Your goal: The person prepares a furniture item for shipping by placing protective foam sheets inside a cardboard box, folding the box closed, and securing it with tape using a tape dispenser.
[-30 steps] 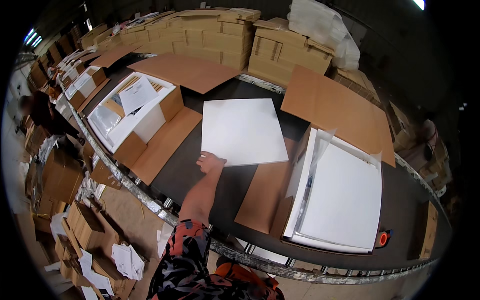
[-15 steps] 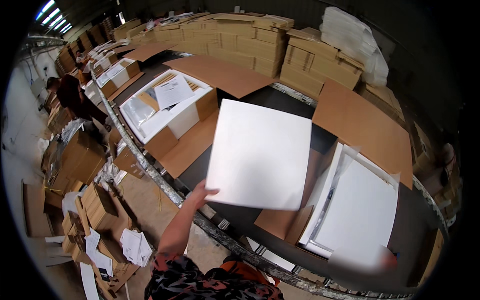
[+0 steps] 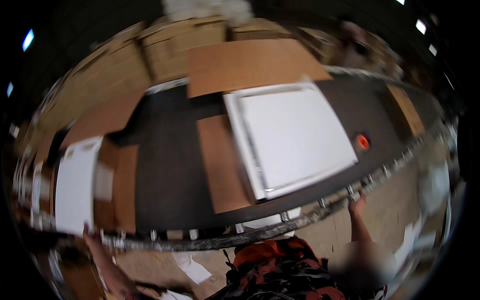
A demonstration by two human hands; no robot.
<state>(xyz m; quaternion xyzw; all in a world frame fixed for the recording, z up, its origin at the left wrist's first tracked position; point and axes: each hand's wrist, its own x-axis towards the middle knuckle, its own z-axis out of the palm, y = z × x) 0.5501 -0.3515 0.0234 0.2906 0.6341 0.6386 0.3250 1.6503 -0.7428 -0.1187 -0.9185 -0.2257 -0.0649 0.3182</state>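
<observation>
My left hand (image 3: 90, 234) is at the near edge of a white flat panel (image 3: 75, 185), which lies over an open carton at the left. Blur hides whether its fingers grip or merely touch the panel. My right hand (image 3: 357, 204) is at the near side rail (image 3: 310, 220) of the conveyor, its fingers smeared too. Between my arms, farther in, an open carton (image 3: 222, 162) holds a white foam tray with a large white panel (image 3: 295, 132) lying in it. Neither hand touches this carton.
A tape roll with an orange core (image 3: 363, 142) sits on the dark conveyor belt (image 3: 165, 165), right of the middle carton. A brown carton piece (image 3: 405, 110) stands at the far right. Stacked cartons (image 3: 182, 45) line the back. Papers (image 3: 192, 268) lie on the floor.
The view has swung right. The white panel my left hand held up over the belt now lies on the left carton. My right hand has come to the rail.
</observation>
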